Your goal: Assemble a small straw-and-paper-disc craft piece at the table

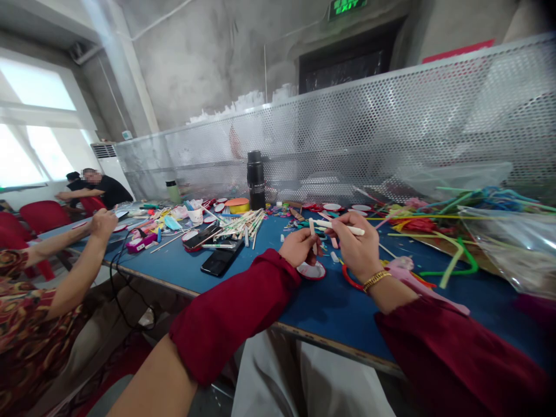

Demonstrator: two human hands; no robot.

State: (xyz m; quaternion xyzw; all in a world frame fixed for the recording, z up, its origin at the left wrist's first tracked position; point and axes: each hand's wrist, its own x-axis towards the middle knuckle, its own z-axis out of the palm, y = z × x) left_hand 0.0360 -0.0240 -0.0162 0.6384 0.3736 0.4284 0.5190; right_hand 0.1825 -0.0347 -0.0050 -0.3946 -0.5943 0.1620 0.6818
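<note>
My left hand (297,249) is closed on a short cream-coloured stick (311,227), held upright in the fingertips. A slim white pen-like tool (322,223) is gripped in my right hand (360,246), its front end reaching the stick's top; whether they touch I cannot tell. Below my left fingers a small white dish with a red rim (319,272) stands on the blue table. Beside my right wrist lie a red-orange ring-shaped piece (351,280) and a pink fuzzy strip (434,291). Dark red sleeves cover both my forearms.
A black bottle (256,179) stands at the back, behind a pile of paper-like sticks (245,225). Phones (220,260) lie to the left. Coloured pipe cleaners (471,263) and a clear plastic bag (512,246) lie right. Another person's hand (103,223) is at far left.
</note>
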